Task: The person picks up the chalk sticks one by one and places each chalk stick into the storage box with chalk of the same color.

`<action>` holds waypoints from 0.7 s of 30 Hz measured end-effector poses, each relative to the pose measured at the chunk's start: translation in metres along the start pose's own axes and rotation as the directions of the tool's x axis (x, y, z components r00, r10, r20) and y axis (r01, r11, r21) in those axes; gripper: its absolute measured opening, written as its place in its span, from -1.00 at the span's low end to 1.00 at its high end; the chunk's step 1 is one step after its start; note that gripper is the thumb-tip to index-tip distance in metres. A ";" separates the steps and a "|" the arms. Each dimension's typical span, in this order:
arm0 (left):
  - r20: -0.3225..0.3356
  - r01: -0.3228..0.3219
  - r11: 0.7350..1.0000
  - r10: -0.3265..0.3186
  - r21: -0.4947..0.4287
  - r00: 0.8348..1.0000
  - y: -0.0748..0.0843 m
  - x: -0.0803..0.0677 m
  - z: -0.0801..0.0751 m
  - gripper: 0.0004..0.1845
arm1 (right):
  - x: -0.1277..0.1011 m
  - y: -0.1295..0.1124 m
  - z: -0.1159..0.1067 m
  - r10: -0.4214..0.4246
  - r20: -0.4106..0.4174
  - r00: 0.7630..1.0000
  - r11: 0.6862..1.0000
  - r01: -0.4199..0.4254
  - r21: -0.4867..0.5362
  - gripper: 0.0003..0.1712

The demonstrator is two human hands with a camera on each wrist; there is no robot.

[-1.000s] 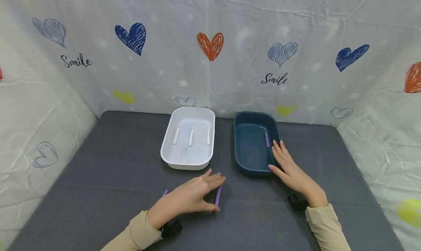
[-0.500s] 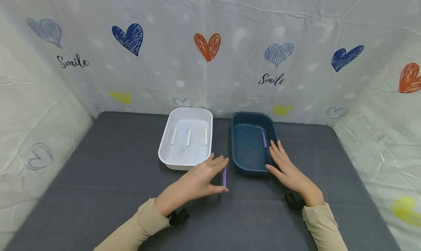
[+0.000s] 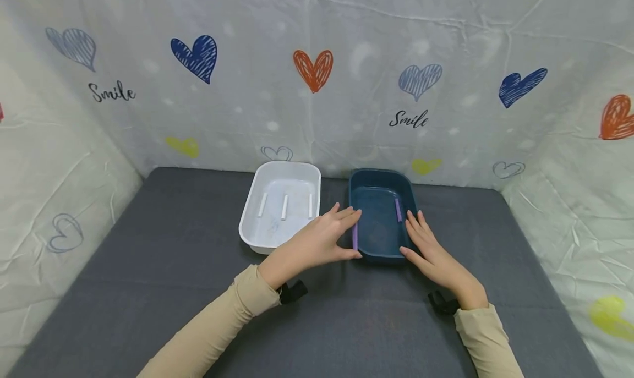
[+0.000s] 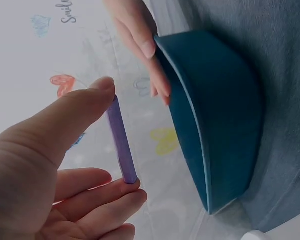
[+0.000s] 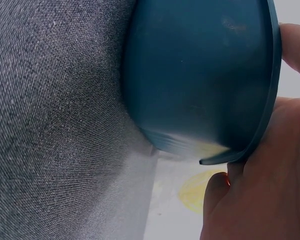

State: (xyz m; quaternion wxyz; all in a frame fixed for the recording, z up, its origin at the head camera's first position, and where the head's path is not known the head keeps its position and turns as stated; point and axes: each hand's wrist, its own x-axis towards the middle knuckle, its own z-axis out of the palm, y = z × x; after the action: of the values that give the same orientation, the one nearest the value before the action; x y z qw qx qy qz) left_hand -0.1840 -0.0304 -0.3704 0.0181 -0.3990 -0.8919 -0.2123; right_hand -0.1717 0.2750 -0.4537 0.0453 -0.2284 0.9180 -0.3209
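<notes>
A dark grey cloth covers the desk (image 3: 148, 268). Crinkled white sheeting (image 3: 346, 119) printed with coloured hearts and "Smile" encloses three sides.

Dark grey cloth-covered table (image 3: 148, 268), walled on three sides by a heart-printed sheet. Two tubs sit side by side at its far middle: white tub (image 3: 257, 232) to the left, dark blue tub (image 3: 378, 254) just beside it on the right.

White tray (image 3: 280, 213) on grey mat (image 3: 148, 240), printed backdrop (image 3: 317, 75) behind.
Three white sticks (image 3: 284, 206) lie side by side in the tray, apart. Backdrop: hearts, "Smile" text, wrinkled, wraps both sides.
</notes>
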 end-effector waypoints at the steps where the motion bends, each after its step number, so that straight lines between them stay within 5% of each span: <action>1: 0.006 0.005 1.000 -0.005 -0.006 1.000 -0.001 0.003 -0.001 -0.14 | 0.000 0.000 0.000 0.002 -0.001 1.000 1.000 -0.002 -0.001 -0.13; 21: 0.096 0.106 0.992 -0.099 -0.069 0.990 -0.011 0.063 -0.007 -0.08 | 0.001 -0.002 0.000 0.020 -0.007 1.000 0.999 -0.020 -0.024 -0.12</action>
State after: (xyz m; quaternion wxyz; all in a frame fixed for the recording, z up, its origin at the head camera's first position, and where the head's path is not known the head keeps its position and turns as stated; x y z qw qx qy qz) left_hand -0.2362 0.0047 -0.3553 -0.0487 -0.3625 -0.9026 -0.2269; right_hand -0.1713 0.2729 -0.4525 0.0425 -0.2186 0.9243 -0.3100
